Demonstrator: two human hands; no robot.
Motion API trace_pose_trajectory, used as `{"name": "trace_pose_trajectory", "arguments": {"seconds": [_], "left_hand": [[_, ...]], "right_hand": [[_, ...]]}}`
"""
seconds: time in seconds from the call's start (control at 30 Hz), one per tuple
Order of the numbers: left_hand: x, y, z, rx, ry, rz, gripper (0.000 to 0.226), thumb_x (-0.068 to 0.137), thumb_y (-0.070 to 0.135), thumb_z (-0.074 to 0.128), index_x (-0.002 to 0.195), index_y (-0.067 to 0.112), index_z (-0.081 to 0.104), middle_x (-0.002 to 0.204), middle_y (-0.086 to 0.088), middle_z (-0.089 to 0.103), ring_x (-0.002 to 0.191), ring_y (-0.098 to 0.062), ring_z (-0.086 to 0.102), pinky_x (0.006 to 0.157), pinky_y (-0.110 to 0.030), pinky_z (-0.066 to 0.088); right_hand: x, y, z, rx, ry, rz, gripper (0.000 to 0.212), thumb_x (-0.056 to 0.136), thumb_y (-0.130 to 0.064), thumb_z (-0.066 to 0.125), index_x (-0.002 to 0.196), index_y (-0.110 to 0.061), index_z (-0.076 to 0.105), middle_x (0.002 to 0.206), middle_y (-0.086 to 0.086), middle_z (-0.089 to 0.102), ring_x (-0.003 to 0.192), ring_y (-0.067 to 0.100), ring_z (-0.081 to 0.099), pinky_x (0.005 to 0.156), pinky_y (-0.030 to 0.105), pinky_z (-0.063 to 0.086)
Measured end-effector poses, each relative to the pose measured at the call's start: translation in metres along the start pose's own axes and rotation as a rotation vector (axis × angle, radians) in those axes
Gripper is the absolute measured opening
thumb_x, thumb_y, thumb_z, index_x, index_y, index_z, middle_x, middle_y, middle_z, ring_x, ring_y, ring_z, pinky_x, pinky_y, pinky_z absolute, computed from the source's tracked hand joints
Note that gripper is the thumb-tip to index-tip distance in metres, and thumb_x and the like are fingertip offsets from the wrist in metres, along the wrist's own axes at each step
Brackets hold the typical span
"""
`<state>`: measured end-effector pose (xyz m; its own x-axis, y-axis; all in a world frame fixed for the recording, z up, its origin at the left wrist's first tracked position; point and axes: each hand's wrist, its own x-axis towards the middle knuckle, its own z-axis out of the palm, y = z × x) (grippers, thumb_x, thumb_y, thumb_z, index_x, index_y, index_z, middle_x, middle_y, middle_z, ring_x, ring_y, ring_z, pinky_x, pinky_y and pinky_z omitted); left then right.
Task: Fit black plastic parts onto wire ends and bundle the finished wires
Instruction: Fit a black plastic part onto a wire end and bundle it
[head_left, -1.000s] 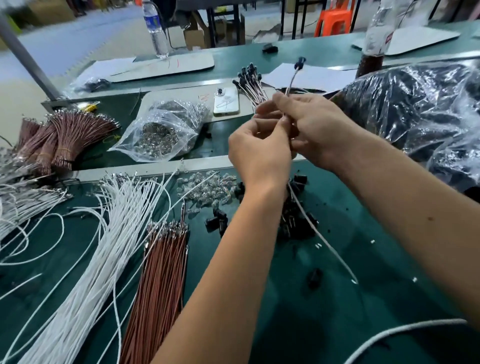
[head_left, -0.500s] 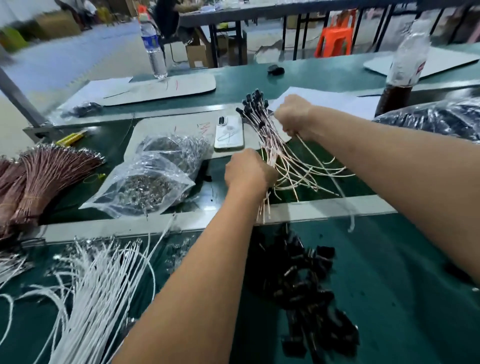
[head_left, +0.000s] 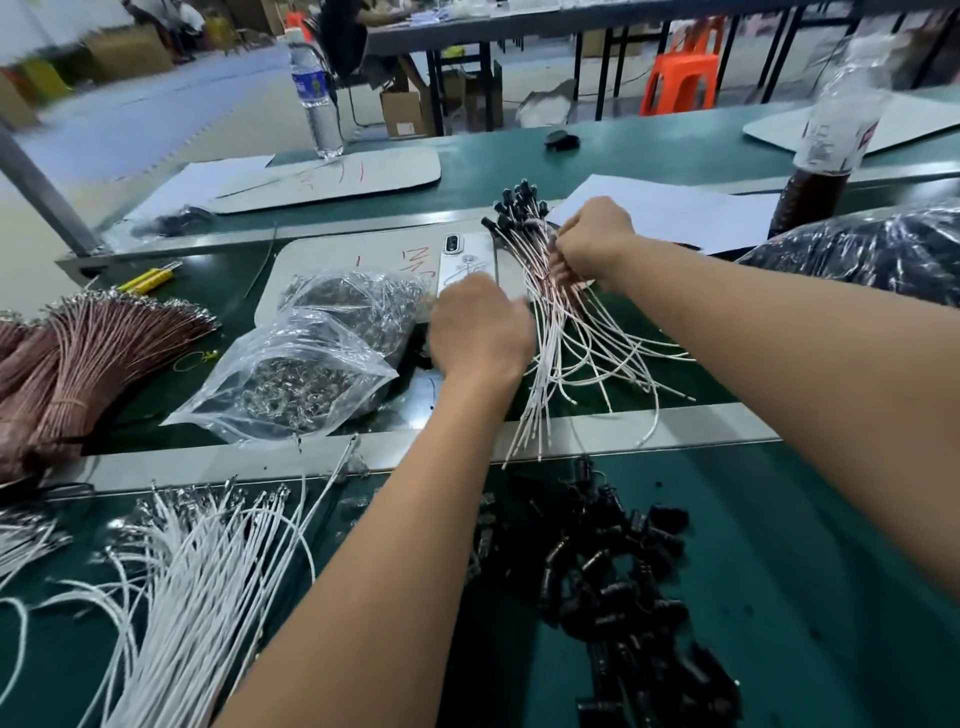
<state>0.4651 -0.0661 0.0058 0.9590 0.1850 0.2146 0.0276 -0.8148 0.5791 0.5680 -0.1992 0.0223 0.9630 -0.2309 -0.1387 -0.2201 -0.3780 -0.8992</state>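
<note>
A bundle of finished wires (head_left: 558, 353) with black plastic caps (head_left: 514, 205) at its far end lies fanned out on the green bench, past a metal rail (head_left: 675, 423). My right hand (head_left: 592, 241) is closed around the bundle just below the caps. My left hand (head_left: 478, 327) sits against the bundle's left side, back up and fingers hidden, so I cannot tell whether it grips the wires. Loose black plastic parts (head_left: 597, 571) lie piled on the near mat. Bare white wires (head_left: 182, 597) lie at the near left.
Tied brown wire bundles (head_left: 78, 364) lie at the left. Clear bags of metal terminals (head_left: 291, 379) and a phone (head_left: 465, 260) sit left of the hands. A large black plastic bag (head_left: 883, 249) fills the right; a dark-liquid bottle (head_left: 826, 156) and a water bottle (head_left: 317, 98) stand behind.
A second ago both hands held a single capped wire close in. Both have reached out to the bundle; the right now grips it below the caps and the left has slid slightly left.
</note>
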Motion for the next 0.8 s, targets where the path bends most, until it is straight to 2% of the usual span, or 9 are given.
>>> {"name": "trace_pose_trajectory", "arguments": {"seconds": [0.07,0.17,0.27,0.33,0.4,0.47,0.53,0.63,0.8], "left_hand": [[-0.003,0.019,0.004,-0.275,-0.044,0.046,0.028,0.099,0.043,0.058,0.085,0.019,0.062,0.086,-0.002,0.069,0.084,-0.024,0.066,0.069,-0.033,0.051],[-0.002,0.047,0.013,-0.602,-0.227,-0.09,0.029,0.102,0.038,0.052,0.088,0.014,0.059,0.097,-0.012,0.071,0.092,-0.033,0.066,0.078,-0.038,0.051],[-0.001,0.056,0.024,-0.933,-0.34,-0.286,0.025,0.094,0.01,0.057,0.07,0.007,0.062,0.074,-0.021,0.073,0.063,-0.034,0.07,0.077,-0.049,0.061],[-0.002,0.055,0.027,-0.917,-0.35,-0.322,0.022,0.08,-0.005,0.057,0.061,0.004,0.063,0.064,-0.021,0.07,0.055,-0.032,0.068,0.076,-0.054,0.062],[-0.005,0.052,0.028,-0.821,-0.349,-0.325,0.012,0.074,-0.009,0.057,0.068,-0.002,0.065,0.072,-0.026,0.071,0.069,-0.04,0.073,0.078,-0.054,0.062],[-0.01,0.05,0.026,-0.635,-0.341,-0.267,0.009,0.072,-0.003,0.058,0.077,-0.003,0.066,0.083,-0.026,0.072,0.078,-0.041,0.073,0.077,-0.047,0.062],[-0.016,0.05,0.019,-0.42,-0.298,-0.142,0.004,0.072,0.005,0.061,0.069,0.006,0.058,0.075,-0.015,0.069,0.073,-0.036,0.068,0.069,-0.034,0.057],[-0.029,0.053,0.009,-0.284,-0.199,0.006,0.017,0.074,0.009,0.067,0.069,0.01,0.05,0.077,-0.012,0.06,0.07,-0.032,0.052,0.064,-0.031,0.046],[-0.055,0.057,-0.011,-0.184,-0.192,0.095,0.013,0.08,0.011,0.065,0.092,0.006,0.063,0.099,-0.019,0.067,0.091,-0.037,0.063,0.071,-0.036,0.049]], "right_hand": [[0.003,-0.01,0.002,0.188,0.087,-0.023,0.023,0.099,0.013,0.044,0.091,0.005,0.064,0.071,0.02,0.06,0.055,0.027,0.057,0.053,0.035,0.051],[-0.003,-0.025,0.004,0.318,0.133,-0.069,0.018,0.099,0.01,0.053,0.095,0.005,0.07,0.072,0.02,0.067,0.051,0.027,0.064,0.048,0.03,0.055],[0.0,-0.031,0.002,0.25,0.186,-0.185,0.02,0.1,0.003,0.058,0.089,-0.003,0.073,0.076,0.018,0.073,0.051,0.023,0.069,0.051,0.029,0.058],[0.007,-0.031,0.002,0.179,0.237,-0.269,0.019,0.102,-0.003,0.058,0.092,-0.008,0.073,0.078,0.014,0.074,0.055,0.023,0.072,0.055,0.033,0.061],[0.016,-0.027,0.004,-0.035,0.273,-0.322,0.015,0.101,-0.007,0.062,0.098,-0.011,0.076,0.09,0.012,0.077,0.072,0.025,0.076,0.07,0.039,0.065],[0.023,-0.018,0.006,-0.383,0.287,-0.306,0.018,0.097,-0.01,0.065,0.107,-0.014,0.079,0.108,0.012,0.077,0.097,0.029,0.074,0.091,0.041,0.061],[0.021,-0.005,0.012,-0.606,0.294,-0.268,0.023,0.091,-0.009,0.065,0.11,-0.012,0.078,0.116,0.014,0.074,0.108,0.034,0.07,0.096,0.04,0.058],[0.011,0.008,0.017,-0.692,0.248,-0.222,0.027,0.089,-0.006,0.066,0.113,-0.011,0.075,0.12,0.017,0.071,0.111,0.035,0.068,0.094,0.04,0.058],[-0.014,0.006,0.003,-0.579,0.22,-0.206,0.028,0.083,-0.008,0.069,0.108,-0.011,0.078,0.115,0.017,0.074,0.108,0.034,0.069,0.095,0.041,0.059]]}}
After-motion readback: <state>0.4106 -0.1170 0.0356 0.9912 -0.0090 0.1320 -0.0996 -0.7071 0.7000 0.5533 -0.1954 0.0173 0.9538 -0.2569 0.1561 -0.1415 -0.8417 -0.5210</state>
